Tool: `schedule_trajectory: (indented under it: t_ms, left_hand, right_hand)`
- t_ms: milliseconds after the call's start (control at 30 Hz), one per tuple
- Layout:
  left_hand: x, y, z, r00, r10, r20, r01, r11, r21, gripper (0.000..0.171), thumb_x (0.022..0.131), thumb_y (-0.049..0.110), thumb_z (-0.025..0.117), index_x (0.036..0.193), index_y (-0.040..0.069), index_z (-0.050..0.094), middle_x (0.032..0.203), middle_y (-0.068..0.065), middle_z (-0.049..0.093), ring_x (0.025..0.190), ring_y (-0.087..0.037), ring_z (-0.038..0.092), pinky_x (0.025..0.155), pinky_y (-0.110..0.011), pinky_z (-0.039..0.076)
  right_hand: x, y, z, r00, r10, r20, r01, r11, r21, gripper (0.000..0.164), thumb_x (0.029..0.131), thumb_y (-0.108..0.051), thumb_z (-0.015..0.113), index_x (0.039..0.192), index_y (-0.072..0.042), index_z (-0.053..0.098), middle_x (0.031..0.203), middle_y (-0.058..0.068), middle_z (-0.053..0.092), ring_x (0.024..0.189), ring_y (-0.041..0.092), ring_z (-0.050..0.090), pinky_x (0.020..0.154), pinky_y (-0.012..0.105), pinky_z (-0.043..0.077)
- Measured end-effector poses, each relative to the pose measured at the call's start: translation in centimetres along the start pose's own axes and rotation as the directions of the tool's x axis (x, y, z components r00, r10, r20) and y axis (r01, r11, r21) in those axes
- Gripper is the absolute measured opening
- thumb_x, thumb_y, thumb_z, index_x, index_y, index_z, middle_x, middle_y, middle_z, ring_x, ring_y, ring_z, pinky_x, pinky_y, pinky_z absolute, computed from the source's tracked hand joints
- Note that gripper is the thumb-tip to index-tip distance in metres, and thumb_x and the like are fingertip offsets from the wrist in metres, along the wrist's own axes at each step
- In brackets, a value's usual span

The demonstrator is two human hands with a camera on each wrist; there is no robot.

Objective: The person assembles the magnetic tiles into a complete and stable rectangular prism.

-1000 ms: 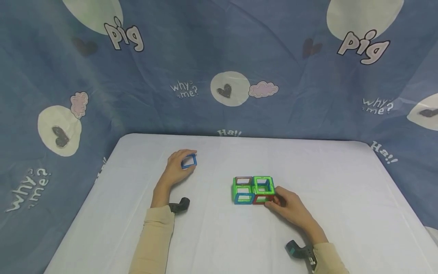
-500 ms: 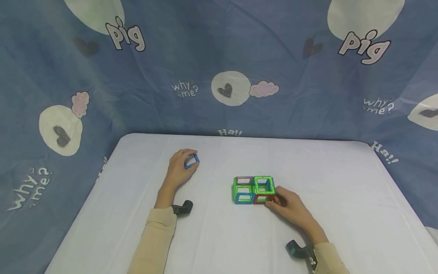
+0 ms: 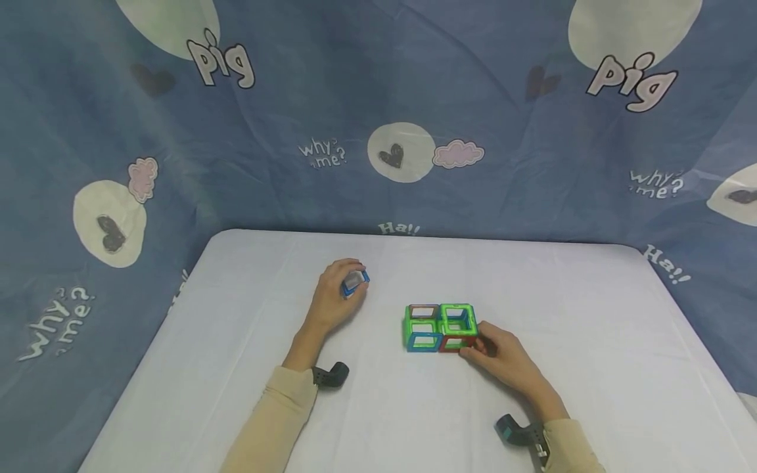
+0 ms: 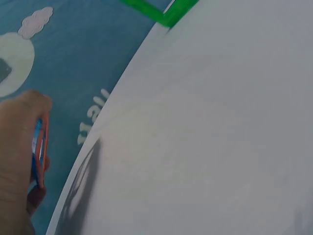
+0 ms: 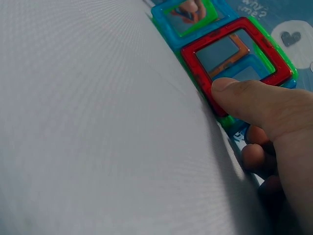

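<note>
In the head view my left hand [image 3: 334, 292] pinches a blue-edged square magnetic tile [image 3: 345, 288] between thumb and fingers, left of the built structure. Seen edge-on in the left wrist view, an orange edge [image 4: 45, 147] lies against the blue one, so there may be two tiles stacked. The structure of magnetic tiles [image 3: 441, 322] is two box-shaped cells side by side, with green, blue, red and brown frames. My right hand [image 3: 503, 355] holds its right end. Its thumb presses a red tile [image 5: 201, 81] on the front; the other fingers curl at the side, partly hidden.
Both hands work over a white-covered table [image 3: 378, 414]. Its far edge meets a blue printed cloth [image 3: 284, 197] hanging behind. Dark wrist cameras stick out from the left wrist [image 3: 332, 375] and right wrist [image 3: 513, 430]. A green tile corner [image 4: 168, 18] tops the left wrist view.
My left hand has moved right with the tile, closer to the structure, and the tile has turned somewhat. My right hand and the structure stay where they were.
</note>
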State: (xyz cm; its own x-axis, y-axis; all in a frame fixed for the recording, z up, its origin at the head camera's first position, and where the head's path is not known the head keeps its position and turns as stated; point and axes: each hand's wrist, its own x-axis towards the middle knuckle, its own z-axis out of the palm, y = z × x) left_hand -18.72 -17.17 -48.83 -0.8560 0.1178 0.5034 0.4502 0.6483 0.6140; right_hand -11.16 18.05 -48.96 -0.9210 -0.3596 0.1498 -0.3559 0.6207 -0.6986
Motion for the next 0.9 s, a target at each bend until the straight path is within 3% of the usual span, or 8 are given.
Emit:
schedule_trajectory:
  t_ms: [267,500,700,900]
  left_hand:
    - [-0.5,1.3,0.5,0.998,0.058,0.008,-0.058,0.997,-0.049,0.027,0.084,0.019,0.069,0.109,0.014,0.065,0.12,-0.004,0.057,0.118,-0.022,0.051,0.104,-0.039,0.041]
    - [-0.4,2.3,1.2,0.991,0.129,-0.026,-0.131,0.989,-0.07,0.027,0.083,0.018,0.069,0.109,0.012,0.065,0.121,-0.005,0.058,0.118,-0.021,0.053,0.103,-0.036,0.043]
    - [-0.8,3.4,2.0,0.987,0.159,-0.009,-0.159,0.984,-0.078,0.028,0.085,0.02,0.067,0.113,0.013,0.064,0.125,-0.004,0.057,0.121,-0.02,0.05,0.104,-0.033,0.042]
    - [-1.2,4.4,2.5,0.983,0.183,-0.009,-0.184,0.98,-0.077,0.029,0.086,0.024,0.066,0.114,0.015,0.064,0.126,-0.002,0.057,0.121,-0.019,0.052,0.104,-0.039,0.041]
  right_hand:
    - [-0.1,0.0,0.1,1.0,0.016,0.015,-0.016,1.0,0.007,0.028,0.082,-0.035,0.071,0.078,-0.021,0.047,0.072,-0.013,0.05,0.077,0.004,0.05,0.063,0.021,0.039]
    - [-0.1,0.2,0.0,1.0,0.014,0.003,-0.014,1.0,-0.014,0.029,0.082,-0.035,0.071,0.077,-0.02,0.046,0.074,-0.013,0.051,0.076,0.004,0.049,0.064,0.02,0.039]
    - [-0.1,0.1,-0.1,1.0,0.002,0.004,-0.002,1.0,-0.013,0.03,0.083,-0.035,0.071,0.077,-0.021,0.046,0.074,-0.013,0.05,0.076,0.005,0.049,0.064,0.021,0.038]
    - [-0.1,-0.1,-0.1,1.0,0.004,0.008,-0.004,1.0,0.0,0.029,0.083,-0.036,0.071,0.077,-0.022,0.046,0.075,-0.013,0.051,0.076,0.005,0.049,0.063,0.021,0.039]
